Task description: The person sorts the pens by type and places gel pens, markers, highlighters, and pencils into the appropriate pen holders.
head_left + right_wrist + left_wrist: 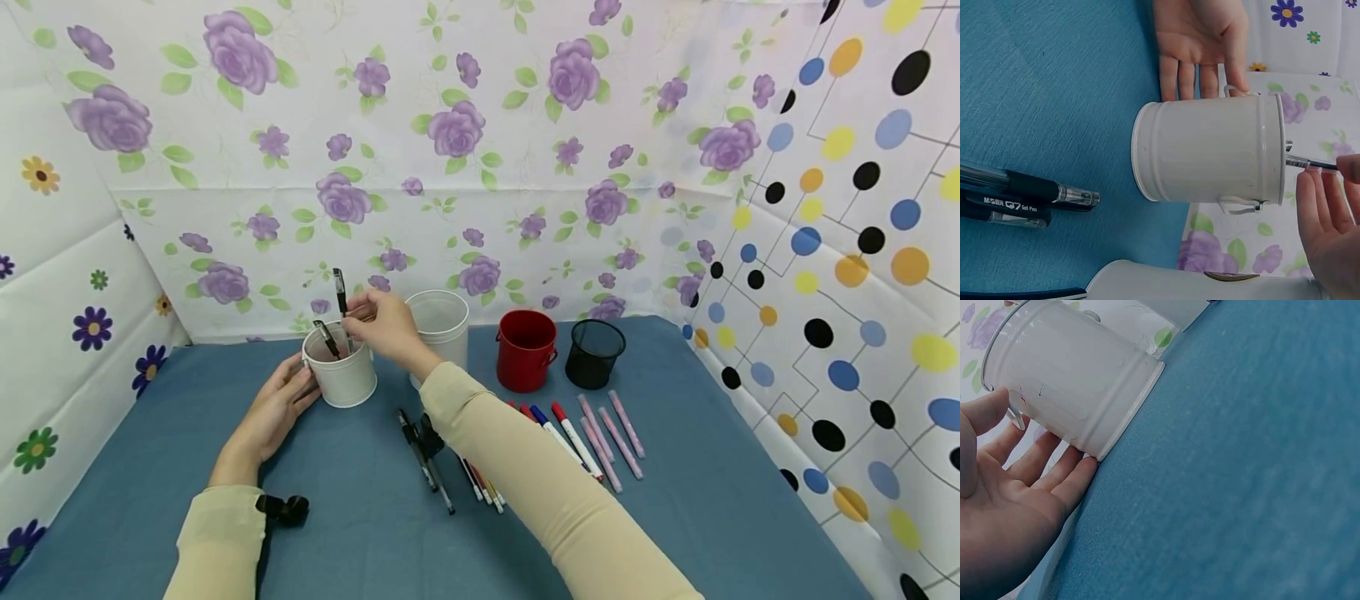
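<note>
A small white metal bucket with side handles stands at the left of the table. My left hand rests against its left side, fingers fairly straight along the wall and thumb by a handle. Above the bucket's opening, my right hand pinches a black gel pen between thumb and fingers. That pen stands nearly upright, its lower end inside the rim. Another black gel pen leans in the same bucket. The bucket's floor is hidden.
Right of it stand a taller white container, a red bucket and a black mesh cup. In front lie black gel pens, thin pencils, red and blue markers and pink pens. Patterned cloth walls enclose the table.
</note>
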Motion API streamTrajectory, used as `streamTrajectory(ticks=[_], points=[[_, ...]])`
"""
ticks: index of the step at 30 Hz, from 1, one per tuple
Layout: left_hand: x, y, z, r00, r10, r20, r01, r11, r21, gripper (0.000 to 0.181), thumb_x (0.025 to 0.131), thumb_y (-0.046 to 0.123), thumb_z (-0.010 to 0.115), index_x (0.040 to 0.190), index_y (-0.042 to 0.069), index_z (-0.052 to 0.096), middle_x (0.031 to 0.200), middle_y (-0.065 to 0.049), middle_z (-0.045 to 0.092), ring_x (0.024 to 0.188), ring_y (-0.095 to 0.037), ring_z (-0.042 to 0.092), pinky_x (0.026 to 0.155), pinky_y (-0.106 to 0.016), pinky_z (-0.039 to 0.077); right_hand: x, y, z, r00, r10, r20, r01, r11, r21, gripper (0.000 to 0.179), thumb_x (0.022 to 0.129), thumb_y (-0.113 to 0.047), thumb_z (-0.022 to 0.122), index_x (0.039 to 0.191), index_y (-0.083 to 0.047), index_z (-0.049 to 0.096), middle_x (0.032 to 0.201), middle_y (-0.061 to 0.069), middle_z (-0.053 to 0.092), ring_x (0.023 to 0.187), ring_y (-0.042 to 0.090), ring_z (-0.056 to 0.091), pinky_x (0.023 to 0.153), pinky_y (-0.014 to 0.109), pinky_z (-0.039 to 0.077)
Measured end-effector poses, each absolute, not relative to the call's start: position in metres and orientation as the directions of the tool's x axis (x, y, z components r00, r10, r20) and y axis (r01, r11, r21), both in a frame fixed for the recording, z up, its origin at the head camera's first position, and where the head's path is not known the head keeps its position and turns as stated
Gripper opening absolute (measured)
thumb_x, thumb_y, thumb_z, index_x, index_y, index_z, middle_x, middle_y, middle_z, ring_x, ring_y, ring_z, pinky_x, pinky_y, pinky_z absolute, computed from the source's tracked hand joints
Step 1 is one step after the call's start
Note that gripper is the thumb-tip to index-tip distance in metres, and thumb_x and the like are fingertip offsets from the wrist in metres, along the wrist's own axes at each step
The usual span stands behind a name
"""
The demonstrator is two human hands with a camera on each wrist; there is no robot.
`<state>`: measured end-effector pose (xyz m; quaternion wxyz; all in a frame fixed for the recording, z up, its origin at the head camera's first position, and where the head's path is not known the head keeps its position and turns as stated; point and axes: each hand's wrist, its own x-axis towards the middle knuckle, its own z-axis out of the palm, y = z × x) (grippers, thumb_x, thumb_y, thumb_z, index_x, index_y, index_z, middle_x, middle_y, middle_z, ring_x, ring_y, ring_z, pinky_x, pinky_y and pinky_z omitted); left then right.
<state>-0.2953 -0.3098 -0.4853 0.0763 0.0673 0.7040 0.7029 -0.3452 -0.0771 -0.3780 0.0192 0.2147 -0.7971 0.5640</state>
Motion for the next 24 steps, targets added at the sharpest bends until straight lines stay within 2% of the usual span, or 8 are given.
streamTrajectory(ticks=[4, 8, 13, 24], points=[[-0.2952, -0.3097, -0.4856, -0.98, 0.199, -0.016, -0.015, 0.004, 1.0, 0.082, 0.114, 0.046, 0.045, 0.172, 0.014, -0.003, 0.177, -0.022, 0.001, 0.163, -0.041, 0.009, 0.132, -0.057, 0.019, -0.345, -0.0814, -0.3798, -0.913, -0.294, 0.283, -0.379, 0.355, -0.855, 0.013, 0.098, -0.011, 0.076, 0.111, -0.009, 0.074, 0.103, 0.004, 0.079, 0.082, 0.003, 0.07, 0.068, 0.014, 0.058], [-0.2956, -0.3096, -0.4855, -0.98, 0.196, -0.02, -0.021, 0.001, 1.0, 0.082, 0.114, 0.046, 0.046, 0.172, 0.015, -0.003, 0.177, -0.022, 0.001, 0.163, -0.041, 0.009, 0.132, -0.057, 0.019, -0.3416, -0.0852, -0.3814, -0.934, -0.264, 0.241, -0.336, 0.415, -0.846, 0.014, 0.098, -0.015, 0.078, 0.112, -0.012, 0.075, 0.103, 0.002, 0.08, 0.083, 0.004, 0.07, 0.068, 0.013, 0.055], [-0.2966, -0.3088, -0.4848, -0.98, 0.199, -0.015, -0.016, -0.001, 1.0, 0.082, 0.114, 0.046, 0.046, 0.172, 0.015, -0.003, 0.177, -0.022, 0.001, 0.163, -0.04, 0.009, 0.132, -0.057, 0.019, -0.3384, -0.086, -0.3828, -0.95, -0.24, 0.198, -0.284, 0.411, -0.866, 0.016, 0.099, -0.016, 0.078, 0.114, -0.013, 0.076, 0.102, 0.002, 0.08, 0.085, 0.008, 0.071, 0.068, 0.018, 0.058], [-0.2953, -0.3096, -0.4859, -0.98, 0.197, -0.018, -0.017, 0.006, 1.0, 0.082, 0.113, 0.047, 0.046, 0.173, 0.016, -0.002, 0.177, -0.021, 0.001, 0.163, -0.04, 0.009, 0.132, -0.057, 0.019, -0.3403, -0.0859, -0.3867, -0.949, -0.26, 0.179, -0.277, 0.412, -0.868, 0.014, 0.099, -0.017, 0.079, 0.112, -0.014, 0.076, 0.1, -0.001, 0.08, 0.086, 0.008, 0.071, 0.07, 0.02, 0.057]])
